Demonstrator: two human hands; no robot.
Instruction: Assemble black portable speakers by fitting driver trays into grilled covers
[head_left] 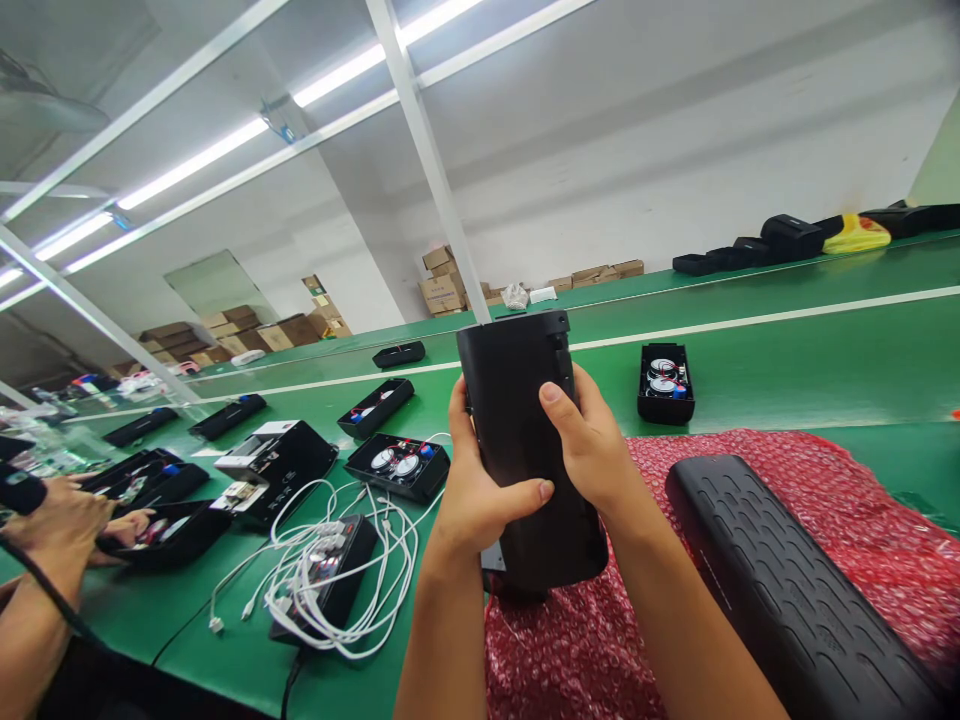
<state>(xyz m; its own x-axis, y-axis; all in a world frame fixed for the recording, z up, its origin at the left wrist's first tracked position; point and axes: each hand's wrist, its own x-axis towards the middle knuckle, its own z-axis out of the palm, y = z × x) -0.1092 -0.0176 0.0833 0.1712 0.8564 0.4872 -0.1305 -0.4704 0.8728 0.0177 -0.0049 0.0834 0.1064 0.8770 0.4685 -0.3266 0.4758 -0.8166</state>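
Note:
Both my hands grip a black speaker housing point(517, 420), held up on end over red bubble wrap point(585, 650). My left hand point(480, 480) is wrapped around its left side, thumb across the front near the middle. Around the right side closes my right hand point(592, 440), with its thumb pressed on the front higher up. Small notches show along the housing's upper right edge. Its back is hidden from me. To the right, a long black speaker point(787, 570) with a scale-patterned face lies on the bubble wrap.
White cables point(390, 590) tangle over a power strip point(337, 580) at left. Open speaker housings point(397, 465) with wired drivers sit on the green bench, another point(665, 385) at right. A co-worker's hands point(75, 525) work at far left. A yellow cloth point(856, 235) lies behind.

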